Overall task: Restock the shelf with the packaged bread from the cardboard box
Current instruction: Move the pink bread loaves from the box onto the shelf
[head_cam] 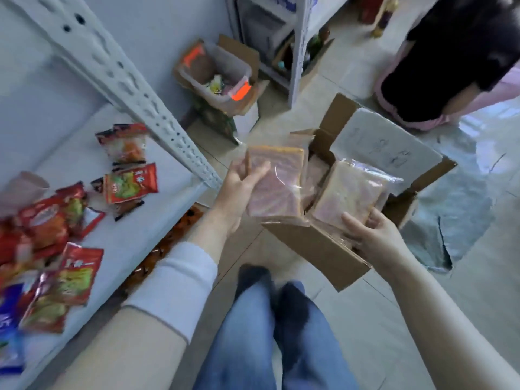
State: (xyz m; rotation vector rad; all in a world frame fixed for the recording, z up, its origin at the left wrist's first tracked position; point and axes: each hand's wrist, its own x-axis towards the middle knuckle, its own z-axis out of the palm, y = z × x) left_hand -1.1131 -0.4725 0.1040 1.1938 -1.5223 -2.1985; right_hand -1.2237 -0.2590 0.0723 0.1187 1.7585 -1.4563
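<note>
You are gripping one bread pack in your left hand and a second pack in your right hand over the box, and the shelf is holding no bread yet

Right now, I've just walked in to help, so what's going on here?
Packaged bread is being unpacked. The left hand grips one bread packet above the cardboard box; the right hand holds a second bread packet at its opening. The white shelf carries red snack packets, no bread yet.
</note>
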